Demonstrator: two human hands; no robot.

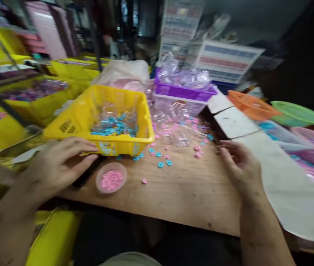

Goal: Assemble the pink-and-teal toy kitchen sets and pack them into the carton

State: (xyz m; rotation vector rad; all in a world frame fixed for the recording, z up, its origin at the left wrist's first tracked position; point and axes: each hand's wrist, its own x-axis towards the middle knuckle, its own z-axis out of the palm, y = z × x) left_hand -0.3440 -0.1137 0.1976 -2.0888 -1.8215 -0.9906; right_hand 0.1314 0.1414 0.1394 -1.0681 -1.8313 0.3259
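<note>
My left hand (66, 162) is at the front left of a yellow plastic basket (118, 145), fingertips against its front wall and thumb apart below. Blue plastic pieces (115, 125) and clear plastic parts lie in the basket. Close to that hand stands a small round tub (98, 181) of pink pieces (112, 180). My right hand (241, 166) rests at the right edge of the wooden table (179, 192), fingers loosely bent and thumb apart, with no object visible in it. Loose blue pieces (160, 164) and pink pieces (197, 151) lie between the hands.
A purple and white bin (183, 92) heaped with clear plastic parts (173, 72) stands at the back. White boards (281, 173) edge the table on the right, beside orange (252, 105) and green baskets (297, 112). Yellow bins (40, 107) line the left.
</note>
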